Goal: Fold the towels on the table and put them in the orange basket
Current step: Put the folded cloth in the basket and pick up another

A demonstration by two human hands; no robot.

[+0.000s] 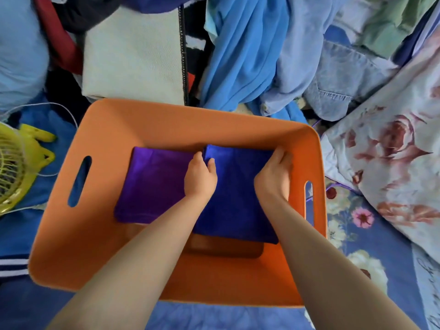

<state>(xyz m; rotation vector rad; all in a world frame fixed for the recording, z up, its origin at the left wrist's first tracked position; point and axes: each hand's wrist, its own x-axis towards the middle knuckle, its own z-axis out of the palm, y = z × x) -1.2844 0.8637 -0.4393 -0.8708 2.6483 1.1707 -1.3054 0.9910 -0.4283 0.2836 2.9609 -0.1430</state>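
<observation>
The open-topped orange felt basket (166,120) leaves access from above only; its four walls close in the sides. On its floor a folded purple towel (152,184) and a folded blue towel (235,198) lie side by side, leaving a bare strip along the near wall. Heaped blue clothes (250,55) crowd the far rim, a yellow-green plastic fan (14,167) stands near the left wall, and a floral quilt (392,158) lies to the right.

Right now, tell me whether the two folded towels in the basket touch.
Touching. The head view shows the blue towel meeting the purple towel edge to edge, with no orange basket floor between them.
</observation>
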